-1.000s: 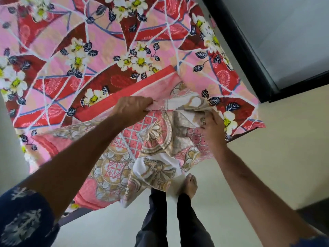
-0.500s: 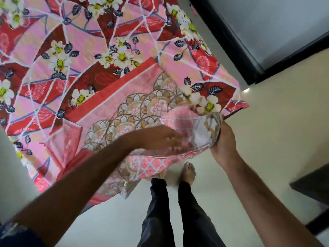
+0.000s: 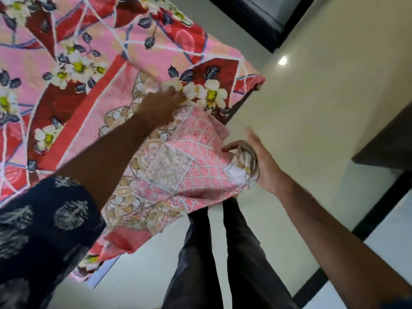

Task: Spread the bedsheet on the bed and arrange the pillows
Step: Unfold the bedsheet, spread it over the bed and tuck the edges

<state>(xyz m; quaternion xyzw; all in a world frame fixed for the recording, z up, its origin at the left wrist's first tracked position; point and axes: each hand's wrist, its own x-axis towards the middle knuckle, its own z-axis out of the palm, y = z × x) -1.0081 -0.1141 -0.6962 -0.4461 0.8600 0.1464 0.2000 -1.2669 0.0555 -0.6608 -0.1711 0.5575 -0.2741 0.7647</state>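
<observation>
Bedsheet (image 3: 182, 166), pink with white criss-cross lines and tan round shapes, hangs bunched between the person's two hands at the near corner of the bed (image 3: 236, 108). Its lower edge droops off the side of the bed, in front of the dark trousers (image 3: 223, 253), and one loose pink corner hangs lower on the left.

Nearest to us is the dark blue sleeve (image 3: 44, 230) with pale leaf prints, on the left arm. That arm reaches up and across the sheet. The left hand (image 3: 162, 105) rests at the sheet's far edge, where the sheet meets the flowered cover (image 3: 89, 63). The picture is blurry there, so I cannot tell if its fingers pinch the cloth or only press on it.

The right hand (image 3: 256, 161) is off to the right, just past the bed's corner. Its fingers are curled around a bunched end of the bedsheet and grip it, with the thumb on top.

Under the sheet lies the flowered cover, pink and red with white flowers and dark leaves. It goes to the bed's right edge and folds over the corner.

Right of the bed is a wide stretch of pale shiny floor (image 3: 312, 108), with room to step. A bright spot of light shows on it. A dark block (image 3: 390, 141) stands at the right edge, apart from the bed. Farther off, a black-framed thing (image 3: 267, 23) runs across the top.
</observation>
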